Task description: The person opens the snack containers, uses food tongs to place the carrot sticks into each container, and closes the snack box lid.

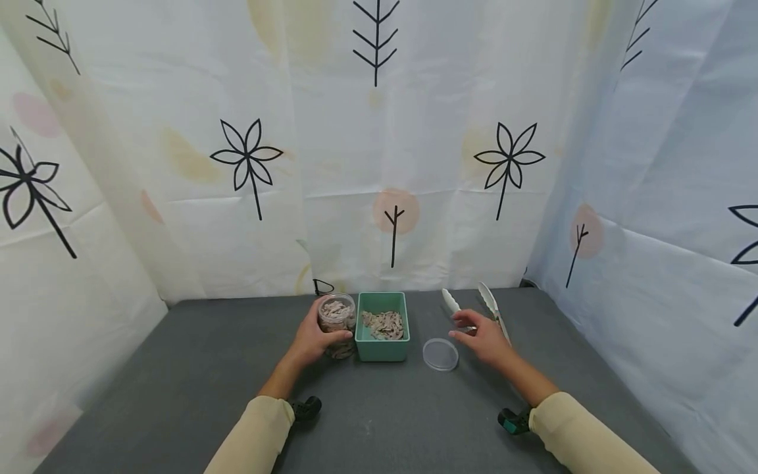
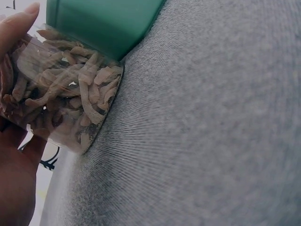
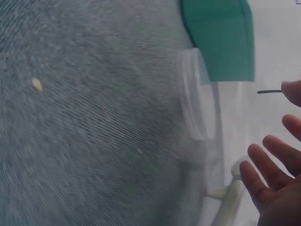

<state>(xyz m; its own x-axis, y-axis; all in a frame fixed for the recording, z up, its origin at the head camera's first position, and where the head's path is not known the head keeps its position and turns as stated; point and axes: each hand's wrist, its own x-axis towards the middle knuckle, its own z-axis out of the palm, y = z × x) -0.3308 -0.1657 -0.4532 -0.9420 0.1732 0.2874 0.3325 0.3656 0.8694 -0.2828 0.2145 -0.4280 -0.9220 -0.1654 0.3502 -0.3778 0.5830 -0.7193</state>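
My left hand (image 1: 309, 341) grips a clear plastic jar (image 1: 336, 311) filled with pale brown dried strips. It stands upright on the table, its mouth uncovered, right beside a green rectangular container (image 1: 381, 352). More strips (image 1: 383, 324) lie in that container. In the left wrist view the jar's clear side (image 2: 70, 89) shows the strips packed inside. To the right, my right hand (image 1: 488, 339) hovers over the tongs with loosely spread fingers, holding nothing. A round clear lid (image 1: 440, 354) lies flat just left of it. The white-tipped tongs (image 1: 489, 299) lie spread, partly hidden by that hand.
A dark grey cloth (image 1: 367, 421) covers the table. White patterned curtains (image 1: 331, 243) enclose its back and sides. One small pale crumb (image 3: 37, 84) lies on the cloth in the right wrist view.
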